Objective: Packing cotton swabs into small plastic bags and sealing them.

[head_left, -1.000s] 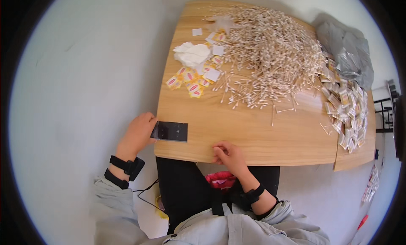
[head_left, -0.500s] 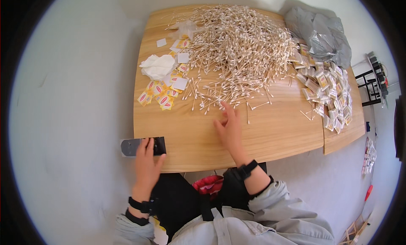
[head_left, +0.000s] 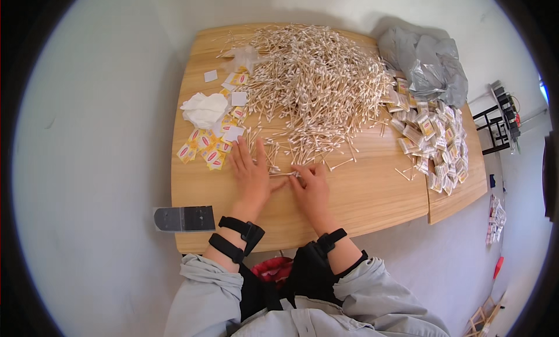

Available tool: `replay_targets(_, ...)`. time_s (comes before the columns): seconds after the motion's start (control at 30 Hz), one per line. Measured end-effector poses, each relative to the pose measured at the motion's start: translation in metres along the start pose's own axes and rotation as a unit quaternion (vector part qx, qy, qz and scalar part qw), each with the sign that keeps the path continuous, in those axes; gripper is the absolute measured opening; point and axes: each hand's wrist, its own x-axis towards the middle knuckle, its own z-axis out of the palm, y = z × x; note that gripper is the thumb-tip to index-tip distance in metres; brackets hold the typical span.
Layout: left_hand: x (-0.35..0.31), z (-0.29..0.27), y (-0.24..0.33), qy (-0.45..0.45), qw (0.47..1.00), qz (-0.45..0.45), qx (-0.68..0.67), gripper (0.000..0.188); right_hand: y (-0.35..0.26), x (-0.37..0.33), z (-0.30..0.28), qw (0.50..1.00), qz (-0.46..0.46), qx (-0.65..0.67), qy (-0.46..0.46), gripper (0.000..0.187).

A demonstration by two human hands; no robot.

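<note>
A large heap of cotton swabs (head_left: 317,81) with pale wooden sticks spreads over the table, thinning into loose ones at its near edge. There my left hand (head_left: 250,177) lies with fingers stretched apart, its fingertips beside the leftmost loose swabs and a white square card (head_left: 233,134). Its thumb points toward my right hand (head_left: 312,188). The right thumb and forefinger are pinched together at the tips of a few swabs (head_left: 281,174) lying crosswise between the hands. How many the pinch holds is hidden by the fingers.
Yellow-and-white printed cards (head_left: 204,142) lie at left by a crumpled white tissue (head_left: 205,110). A flat dark strip in clear plastic (head_left: 198,219) overhangs the table's left edge. Small clear-wrapped packs (head_left: 445,142) pile up at right below a grey plastic bag (head_left: 425,63).
My left hand has left the dark strip and moved up and right to the loose swabs. My right hand has closed into a pinch on swabs. The whole view has shifted slightly.
</note>
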Motion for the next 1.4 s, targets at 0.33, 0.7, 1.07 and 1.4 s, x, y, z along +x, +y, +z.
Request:
replay_targets(0.33,-0.015,0.017,0.014,-0.017,0.993,0.117,0.001,0.058,0.010,0.006,-0.004,0.994,-0.083,-0.056,0.054,0.034)
replay_targets(0.7,-0.059,-0.005,-0.018,-0.022,0.988,0.131,-0.080,0.048,0.002,0.010,-0.010,0.971,-0.213,-0.105,0.040,0.040)
replay_targets(1.07,-0.077,0.001,0.016,0.074,0.996,0.026,-0.036,0.076,0.014,0.010,-0.007,0.966,-0.250,-0.060,-0.037,0.033)
replay_targets(1.4,-0.053,0.008,0.012,-0.001,0.999,0.029,0.037,0.077,0.018,0.013,-0.002,0.979,-0.203,-0.023,0.016,0.016)
